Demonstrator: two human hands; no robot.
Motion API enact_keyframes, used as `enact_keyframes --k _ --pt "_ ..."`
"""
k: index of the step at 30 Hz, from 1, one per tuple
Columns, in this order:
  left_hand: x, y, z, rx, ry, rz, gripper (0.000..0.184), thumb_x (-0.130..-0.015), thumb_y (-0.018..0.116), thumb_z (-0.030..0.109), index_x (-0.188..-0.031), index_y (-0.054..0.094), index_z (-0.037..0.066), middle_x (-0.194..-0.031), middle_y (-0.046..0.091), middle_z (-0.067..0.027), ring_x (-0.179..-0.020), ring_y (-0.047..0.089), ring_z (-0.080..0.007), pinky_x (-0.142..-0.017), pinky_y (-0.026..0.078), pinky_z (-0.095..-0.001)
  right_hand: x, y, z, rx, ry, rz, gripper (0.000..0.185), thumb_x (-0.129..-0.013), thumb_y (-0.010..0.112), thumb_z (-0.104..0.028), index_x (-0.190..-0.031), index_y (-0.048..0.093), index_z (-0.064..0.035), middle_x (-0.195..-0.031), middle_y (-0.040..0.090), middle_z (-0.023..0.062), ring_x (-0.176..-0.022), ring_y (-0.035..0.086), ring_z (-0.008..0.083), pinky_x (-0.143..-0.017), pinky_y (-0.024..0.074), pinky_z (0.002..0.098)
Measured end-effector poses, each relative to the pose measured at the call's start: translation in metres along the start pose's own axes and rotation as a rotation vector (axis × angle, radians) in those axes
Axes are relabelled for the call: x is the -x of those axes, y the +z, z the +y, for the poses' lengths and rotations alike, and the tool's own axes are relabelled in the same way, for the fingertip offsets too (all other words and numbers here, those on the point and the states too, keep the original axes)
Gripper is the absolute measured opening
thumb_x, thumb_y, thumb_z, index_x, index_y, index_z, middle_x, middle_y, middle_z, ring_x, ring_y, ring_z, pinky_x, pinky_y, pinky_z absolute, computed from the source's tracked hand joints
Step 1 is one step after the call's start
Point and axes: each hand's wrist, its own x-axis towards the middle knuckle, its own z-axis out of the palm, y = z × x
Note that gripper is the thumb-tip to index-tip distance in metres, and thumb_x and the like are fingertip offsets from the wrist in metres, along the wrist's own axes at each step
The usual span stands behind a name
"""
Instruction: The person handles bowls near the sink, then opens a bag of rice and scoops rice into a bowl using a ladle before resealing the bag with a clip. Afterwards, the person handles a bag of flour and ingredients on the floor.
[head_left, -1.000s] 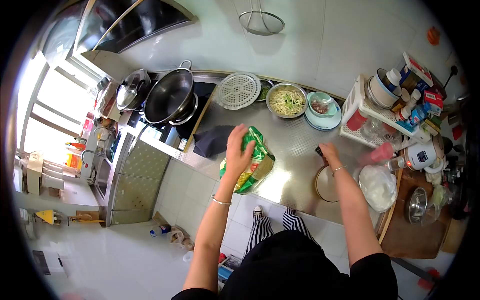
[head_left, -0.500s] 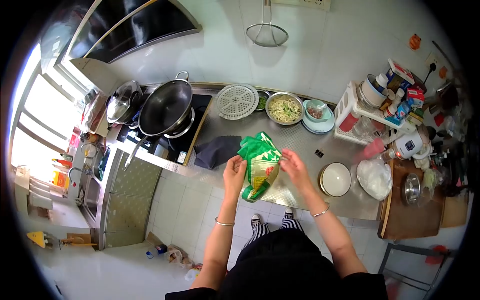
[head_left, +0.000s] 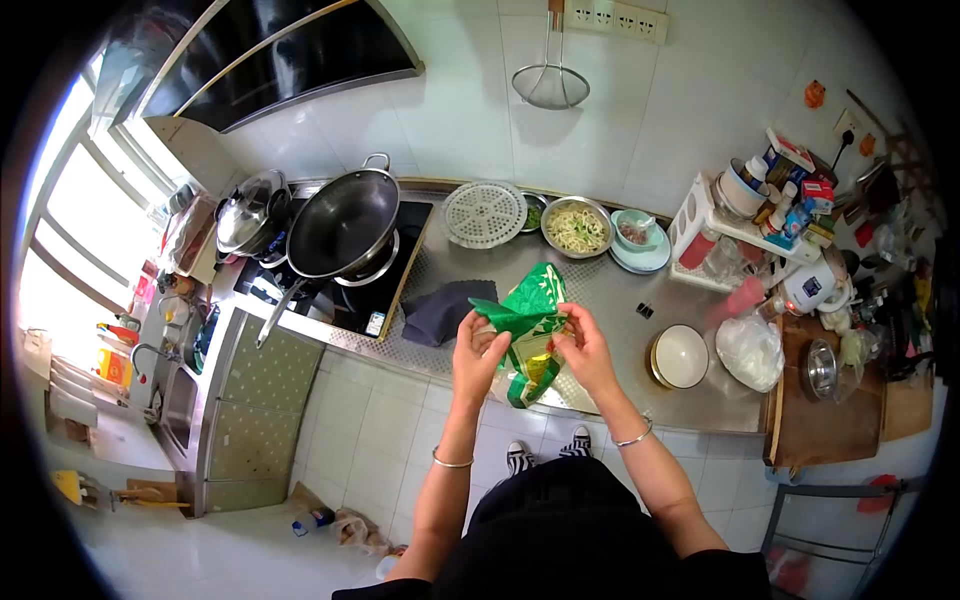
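Note:
A green printed plastic bag (head_left: pixel 537 293) with a pale panel is held upright near the counter's front edge. My left hand (head_left: pixel 477 358) pinches its left side, where a green flap folds over toward me. On the other side my right hand (head_left: pixel 584 352) grips the bag's right edge between thumb and fingers. The bag's contents cannot be seen. A dark folded cloth (head_left: pixel 440 312) lies on the counter just left of the bag. To the right of my right hand stands a white bowl with a dark rim (head_left: pixel 682 356).
A black wok (head_left: pixel 343 225) sits on the stove at left, its handle pointing toward me. Behind the bag are a perforated steamer plate (head_left: pixel 484 214), a bowl of pale shreds (head_left: pixel 577 228) and a small bowl on plates (head_left: pixel 640 232). A crowded rack (head_left: pixel 690 240) stands at right.
My right hand has moved in closer to my left and now grips the bag's edge lower down. The bag's upper left part has folded over toward me. The camera view has shifted slightly.

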Motion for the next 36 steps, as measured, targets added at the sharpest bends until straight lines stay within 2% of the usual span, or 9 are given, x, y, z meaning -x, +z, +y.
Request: enact_keyframes --k 3,5,8,12,20,23,27,32,36 --pt "0.003 -0.004 0.015 0.313 -0.029 -0.043 0.046 -0.086 0.062 0.015 -0.125 0.045 -0.004 -0.114 0.055 -0.0098 -0.098 0.054 -0.0145 -0.087 0.043 -0.0275 -0.001 -0.004 0.010 0.143 -0.002 -0.015 0.035 -0.084 0.051 0.005 -0.118 0.045 -0.0014 -0.108 0.053 0.0058 -0.101 0.052 0.0121 -0.084 0.0460 0.0262" --pt "-0.003 -0.006 0.020 0.415 -0.055 -0.167 0.039 -0.092 0.054 0.018 -0.123 0.045 -0.004 -0.114 0.055 -0.0087 -0.104 0.053 -0.0151 -0.091 0.042 -0.0281 -0.004 -0.006 0.018 0.246 -0.054 0.001 0.032 -0.081 0.058 0.000 -0.111 0.051 -0.0035 -0.094 0.056 0.0045 -0.078 0.056 0.0089 -0.069 0.0470 0.0229" --pt "-0.010 0.003 0.031 0.348 -0.042 -0.102 0.031 -0.089 0.057 0.014 -0.114 0.052 -0.004 -0.104 0.060 -0.0061 -0.092 0.055 -0.0107 -0.080 0.044 -0.0249 -0.004 -0.003 0.017 0.259 -0.078 0.003 0.031 -0.080 0.060 -0.002 -0.110 0.052 -0.0039 -0.092 0.056 0.0037 -0.074 0.055 0.0088 -0.067 0.0462 0.0233" --pt "-0.012 -0.001 0.040 0.008 -0.104 -0.141 0.023 -0.090 0.057 0.011 -0.106 0.057 -0.004 -0.096 0.063 -0.0043 -0.081 0.057 -0.0082 -0.073 0.046 -0.0229 -0.005 -0.005 0.012 0.282 -0.062 -0.004 0.031 -0.080 0.059 -0.002 -0.110 0.052 -0.0040 -0.091 0.056 0.0032 -0.075 0.056 0.0092 -0.067 0.0465 0.0241" --pt "-0.010 0.010 0.056 0.191 0.218 0.026 0.018 -0.091 0.053 0.007 -0.105 0.058 -0.003 -0.092 0.062 -0.0015 -0.081 0.054 -0.0070 -0.072 0.044 -0.0219 -0.006 0.009 -0.008 0.190 0.020 -0.051 0.047 -0.081 0.053 0.004 -0.127 0.043 -0.0012 -0.113 0.052 0.0095 -0.102 0.053 0.0162 -0.085 0.0461 0.0279" --pt "-0.008 0.008 0.056 0.080 0.309 0.053 0.015 -0.091 0.054 0.008 -0.101 0.058 -0.001 -0.082 0.059 0.0005 -0.076 0.050 -0.0063 -0.068 0.042 -0.0218 -0.010 0.005 -0.005 0.236 -0.038 -0.101 0.050 -0.083 0.055 -0.001 -0.130 0.041 -0.0023 -0.116 0.050 0.0171 -0.082 0.061 0.0126 -0.075 0.0493 0.0243" --pt "0.005 0.007 0.046 -0.020 0.306 -0.046 0.011 -0.091 0.054 0.009 -0.094 0.056 -0.001 -0.076 0.054 0.0002 -0.072 0.046 -0.0054 -0.064 0.040 -0.0221 -0.009 0.000 -0.007 0.204 -0.009 -0.140 0.051 -0.082 0.053 0.001 -0.132 0.040 -0.0017 -0.119 0.049 0.0158 -0.090 0.060 0.0131 -0.080 0.0478 0.0244" --pt "0.032 0.022 0.051 -0.030 0.340 -0.291 0.011 -0.090 0.049 0.003 -0.095 0.055 -0.004 -0.116 0.062 -0.0125 -0.095 0.054 -0.0107 -0.084 0.044 -0.0253 -0.006 -0.003 0.002 -0.023 0.044 -0.155 0.063 -0.078 0.050 0.005 -0.138 0.034 -0.0046 -0.129 0.044 0.0114 -0.113 0.049 0.0175 -0.090 0.0428 0.0270" --pt "0.047 0.026 0.043 -0.125 0.398 -0.338 0.005 -0.088 0.050 0.001 -0.090 0.054 -0.002 -0.119 0.060 -0.0157 -0.103 0.058 -0.0187 -0.087 0.045 -0.0296 -0.013 -0.023 -0.007 0.116 0.087 -0.153 0.052 -0.082 0.051 -0.005 -0.134 0.041 -0.0064 -0.135 0.041 0.0064 -0.122 0.042 0.0189 -0.099 0.0363 0.0319"
